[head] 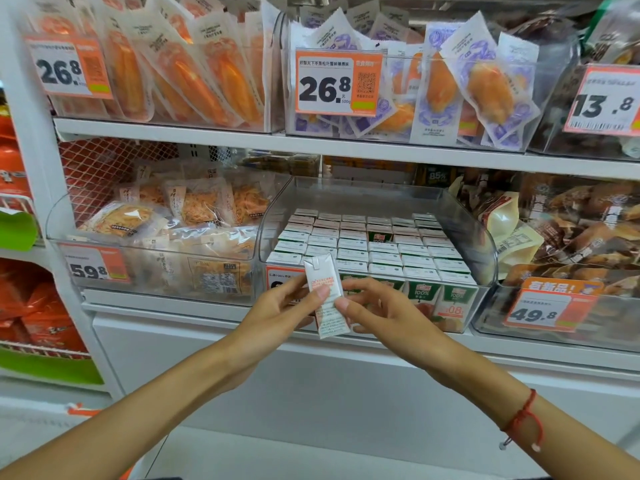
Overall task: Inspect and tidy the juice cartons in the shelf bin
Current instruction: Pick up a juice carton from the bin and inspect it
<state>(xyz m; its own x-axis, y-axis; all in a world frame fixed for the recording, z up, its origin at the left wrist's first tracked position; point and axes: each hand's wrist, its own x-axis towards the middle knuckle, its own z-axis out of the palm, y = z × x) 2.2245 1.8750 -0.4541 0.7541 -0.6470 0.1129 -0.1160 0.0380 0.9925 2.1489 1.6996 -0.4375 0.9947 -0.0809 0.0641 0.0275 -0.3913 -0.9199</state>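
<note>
A small white juice carton [325, 271] with orange print is held upright in front of the clear shelf bin [481, 244]. My left hand [277, 313] grips its left side, thumb across the front. My right hand [377, 313] pinches its right edge with thumb and fingers. Inside the bin, several rows of green and white juice cartons [377, 251] stand packed together, tops up. One slot in the middle rows [379, 234] sits lower and shows a green carton face.
Bags of shredded snack fill the clear bin [156, 237] to the left; brown snack packs fill the bin [571, 237] to the right. The upper shelf [311, 143] carries packets behind price tags. A white panel [311, 382] lies below the shelf.
</note>
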